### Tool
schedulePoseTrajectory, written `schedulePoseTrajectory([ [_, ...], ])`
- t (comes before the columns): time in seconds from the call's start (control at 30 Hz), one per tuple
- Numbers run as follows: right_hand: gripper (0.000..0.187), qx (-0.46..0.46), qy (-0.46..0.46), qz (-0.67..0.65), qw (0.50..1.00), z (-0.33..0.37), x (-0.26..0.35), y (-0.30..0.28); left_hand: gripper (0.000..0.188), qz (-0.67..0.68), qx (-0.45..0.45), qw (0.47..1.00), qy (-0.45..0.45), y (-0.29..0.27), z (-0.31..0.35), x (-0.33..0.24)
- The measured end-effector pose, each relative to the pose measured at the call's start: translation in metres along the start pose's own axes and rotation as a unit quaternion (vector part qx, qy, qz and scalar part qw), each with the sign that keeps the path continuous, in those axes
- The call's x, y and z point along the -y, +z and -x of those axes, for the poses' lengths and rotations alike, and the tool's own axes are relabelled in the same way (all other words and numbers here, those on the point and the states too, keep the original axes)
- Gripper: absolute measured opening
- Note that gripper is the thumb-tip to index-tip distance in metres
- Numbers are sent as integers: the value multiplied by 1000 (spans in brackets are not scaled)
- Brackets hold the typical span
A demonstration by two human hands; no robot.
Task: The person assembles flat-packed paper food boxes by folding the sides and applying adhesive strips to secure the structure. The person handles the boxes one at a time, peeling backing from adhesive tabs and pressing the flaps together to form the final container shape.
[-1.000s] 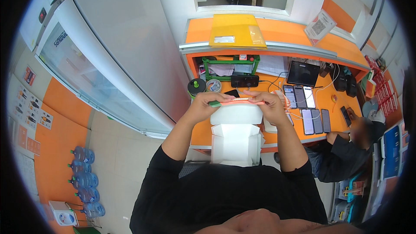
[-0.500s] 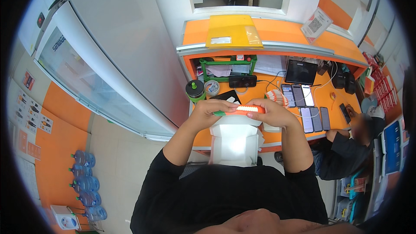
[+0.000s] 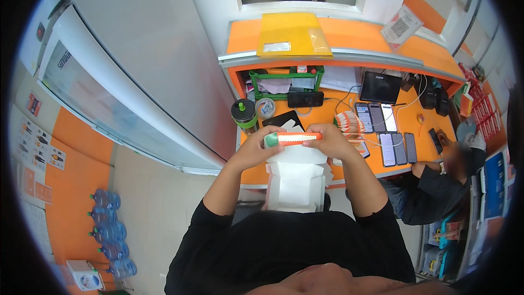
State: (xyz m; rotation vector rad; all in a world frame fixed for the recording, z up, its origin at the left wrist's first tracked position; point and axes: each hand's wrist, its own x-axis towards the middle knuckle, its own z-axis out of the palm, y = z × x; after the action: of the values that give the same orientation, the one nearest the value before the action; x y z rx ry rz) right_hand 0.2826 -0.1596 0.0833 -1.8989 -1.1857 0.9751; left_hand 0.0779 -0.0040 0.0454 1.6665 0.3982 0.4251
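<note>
Between my two hands, above the table's near edge, is a narrow bundle of orange-and-white packets (image 3: 291, 139) with a green end on the left. My left hand (image 3: 254, 148) grips the green end, fingers closed round it. The right hand (image 3: 332, 141) pinches the orange end. Just below the bundle, an open white cardboard box (image 3: 297, 188) stands with its flaps spread and its inside showing. Beyond my right hand, similar orange-and-white packets (image 3: 349, 123) lie fanned in a stack. What the bundle's underside looks like is hidden.
Several phones (image 3: 386, 149) lie in rows on the orange table, beside a tablet (image 3: 380, 87) and loose cables. A tumbler (image 3: 244, 114) and tape roll (image 3: 266, 108) stand at the left. A person (image 3: 442, 191) sits at the right, and a refrigerator (image 3: 125, 93) rises on the left.
The bundle has turned in my hands, so more of its white ridged side and green end show. My left hand has shifted slightly left and down; the box stays below.
</note>
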Motion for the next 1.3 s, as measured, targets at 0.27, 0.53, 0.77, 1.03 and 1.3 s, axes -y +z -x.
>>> schedulePoseTrajectory([
  [0.27,67,-141,-164,27,976,-46,-85,55,22,10,-129,979,-158,-2,3,68],
  [0.53,70,201,256,-212,922,11,-123,88,48,304,-152,917,-211,-13,51,141],
  [0.77,50,14,76,-231,970,7,-169,100,55,272,-44,919,-283,22,71,125],
  [1.03,59,-216,-29,197,956,-12,-165,102,53,-65,-111,956,-265,7,72,191],
  [1.3,27,-341,-120,152,920,93,-246,118,51,-398,54,787,-468,-45,221,338],
])
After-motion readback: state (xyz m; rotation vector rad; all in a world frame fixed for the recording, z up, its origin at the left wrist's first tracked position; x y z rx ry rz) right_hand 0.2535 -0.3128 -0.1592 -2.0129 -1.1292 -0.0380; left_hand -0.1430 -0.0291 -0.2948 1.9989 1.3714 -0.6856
